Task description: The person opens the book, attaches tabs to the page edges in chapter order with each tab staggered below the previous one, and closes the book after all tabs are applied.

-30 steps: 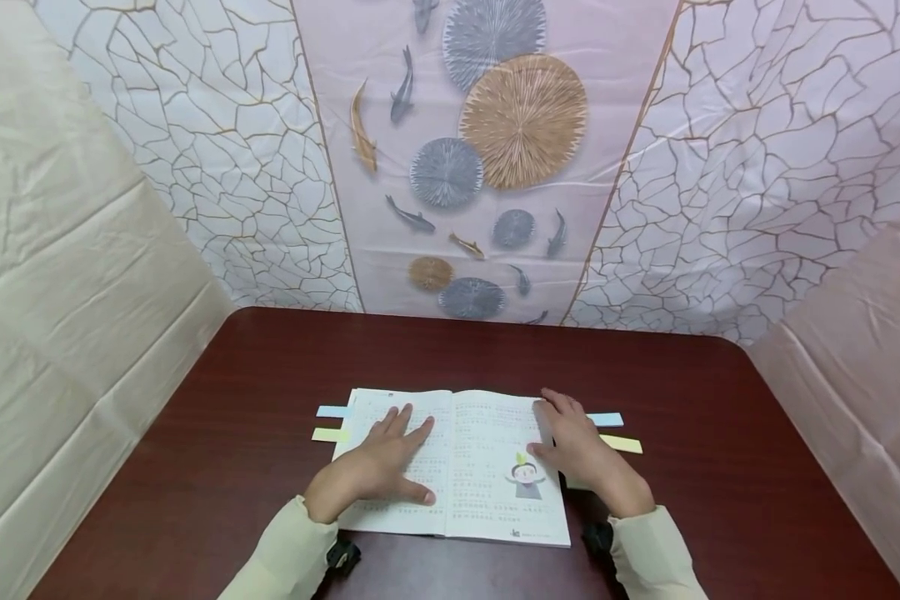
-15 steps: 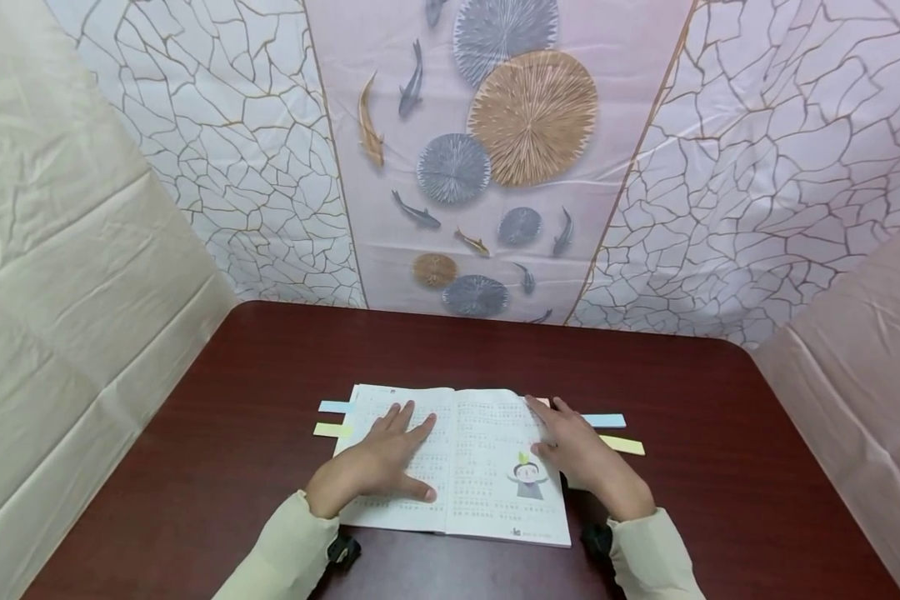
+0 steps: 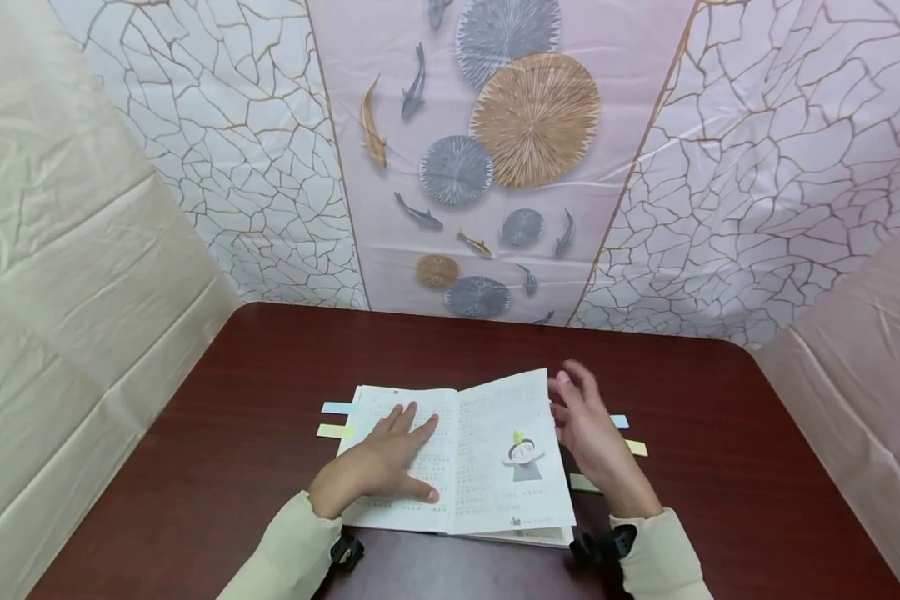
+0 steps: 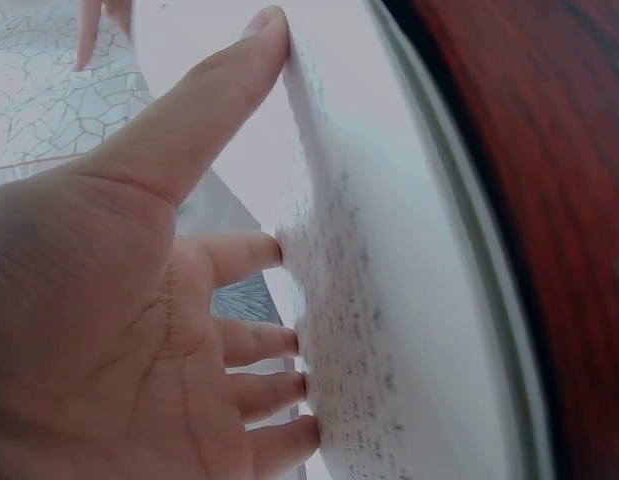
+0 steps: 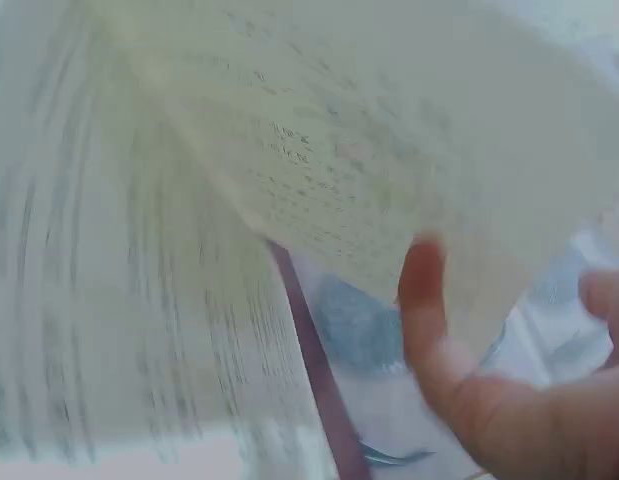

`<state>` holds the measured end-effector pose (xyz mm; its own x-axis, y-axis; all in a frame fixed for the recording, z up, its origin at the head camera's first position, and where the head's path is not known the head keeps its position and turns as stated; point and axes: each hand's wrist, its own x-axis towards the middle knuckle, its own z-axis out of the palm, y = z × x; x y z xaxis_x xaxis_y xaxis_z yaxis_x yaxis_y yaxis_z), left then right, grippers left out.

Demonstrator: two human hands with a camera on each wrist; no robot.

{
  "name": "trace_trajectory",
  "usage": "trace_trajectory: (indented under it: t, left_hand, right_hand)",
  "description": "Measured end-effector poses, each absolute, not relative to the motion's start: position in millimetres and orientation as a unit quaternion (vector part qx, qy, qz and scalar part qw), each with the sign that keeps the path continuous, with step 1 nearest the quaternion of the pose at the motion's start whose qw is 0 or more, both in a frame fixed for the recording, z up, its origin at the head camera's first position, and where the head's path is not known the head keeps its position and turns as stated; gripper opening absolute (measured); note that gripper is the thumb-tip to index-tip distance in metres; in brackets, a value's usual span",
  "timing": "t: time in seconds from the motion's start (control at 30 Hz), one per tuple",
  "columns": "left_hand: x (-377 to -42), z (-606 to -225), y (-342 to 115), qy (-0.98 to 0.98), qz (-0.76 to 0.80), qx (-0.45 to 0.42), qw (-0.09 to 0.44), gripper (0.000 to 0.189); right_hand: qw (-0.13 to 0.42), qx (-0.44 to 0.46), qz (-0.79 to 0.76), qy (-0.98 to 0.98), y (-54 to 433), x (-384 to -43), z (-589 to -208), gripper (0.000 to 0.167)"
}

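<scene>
An open book [image 3: 438, 417] with printed text lies on the dark red table. My left hand [image 3: 378, 467] rests spread over its left page, thumb toward the spine; in the left wrist view the fingertips [image 4: 251, 342] touch the paper. On the right side a page [image 3: 487, 467] with a small cartoon figure is lifted off the pages beneath. Beside its outer edge is my right hand [image 3: 592, 437], fingers partly behind the sheet. In the right wrist view one finger [image 5: 424, 300] touches or nearly touches the raised page, apart from another digit at the right; the picture is blurred there.
Blue [image 3: 337, 407] and yellow tabs [image 3: 333, 431] stick out at the book's left. More blue [image 3: 619, 421], yellow [image 3: 636, 447] and green tabs [image 3: 585, 482] show at the right. A patterned cloth [image 3: 450, 233] hangs behind the table [image 3: 285, 358]. Black wrist devices [image 3: 347, 551] sit under both wrists.
The right page's far corner has come up off the stack, exposing pages below. My right hand has risen and turned beside it. My left hand has stayed on the left page.
</scene>
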<state>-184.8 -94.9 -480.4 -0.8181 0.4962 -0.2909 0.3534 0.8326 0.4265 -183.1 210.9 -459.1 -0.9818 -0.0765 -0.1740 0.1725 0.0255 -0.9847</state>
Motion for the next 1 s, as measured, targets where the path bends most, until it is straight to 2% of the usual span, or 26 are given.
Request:
trace_trajectory:
  t: [0.13, 0.2, 0.3, 0.37, 0.4, 0.53, 0.63, 0.73, 1.0]
  left_hand:
    - [-186, -481, -97, 0.941, 0.173, 0.235, 0.17, 0.102]
    - [-187, -480, -99, 0.938, 0.199, 0.24, 0.151, 0.082]
    - [-192, -473, -104, 0.909, 0.307, 0.247, 0.133, 0.046]
    - [-196, -464, -108, 0.864, 0.418, 0.243, 0.144, 0.034]
    - [-197, -459, -110, 0.836, 0.469, 0.24, 0.154, 0.039]
    - [-197, -438, -119, 0.742, 0.602, 0.226, 0.192, 0.081]
    - [-195, -427, -124, 0.725, 0.615, 0.231, 0.205, 0.095]
    - [-194, -420, -127, 0.732, 0.613, 0.216, 0.205, 0.087]
    - [-198, -423, -149, 0.832, 0.518, 0.106, 0.165, 0.032]
  right_hand:
    - [0.167, -0.037, -0.693, 0.701, 203, -178, -470, 0.061]
    - [0.192, -0.097, -0.636, 0.741, 195, -174, -475, 0.059]
    - [0.192, -0.177, -0.546, 0.796, 178, -168, -477, 0.058]
    - [0.184, -0.209, -0.5, 0.82, 166, -164, -476, 0.059]
    - [0.176, -0.221, -0.48, 0.831, 161, -161, -474, 0.06]
    - [0.178, -0.244, -0.44, 0.846, 148, -152, -469, 0.067]
    - [0.172, -0.266, -0.414, 0.854, 143, -146, -469, 0.07]
    - [0.159, -0.287, -0.385, 0.863, 139, -143, -470, 0.071]
    - [0.164, -0.296, -0.344, 0.876, 135, -135, -470, 0.069]
